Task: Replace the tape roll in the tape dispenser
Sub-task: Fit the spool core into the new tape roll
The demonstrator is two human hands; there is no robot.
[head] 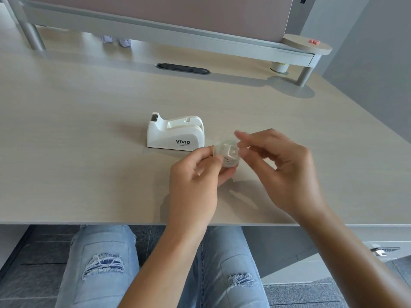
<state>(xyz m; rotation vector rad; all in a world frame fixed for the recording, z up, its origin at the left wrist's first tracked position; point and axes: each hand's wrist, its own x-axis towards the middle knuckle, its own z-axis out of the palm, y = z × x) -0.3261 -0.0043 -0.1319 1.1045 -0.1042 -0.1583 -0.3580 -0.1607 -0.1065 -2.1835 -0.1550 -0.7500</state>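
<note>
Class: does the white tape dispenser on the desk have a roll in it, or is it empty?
Empty: the tape dispenser's cradle slot shows bare, and the left hand holds the tape roll.

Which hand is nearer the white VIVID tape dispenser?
Left. The left hand sits just in front of the tape dispenser, holding the tape roll; the right hand is farther right.

- Tape dispenser (175, 134) stands on the worktop (77, 130), mid-surface.
- Tape roll (227, 154) held above the worktop, just right of and before the dispenser.
- Shelf (169, 30) runs behind.
</note>
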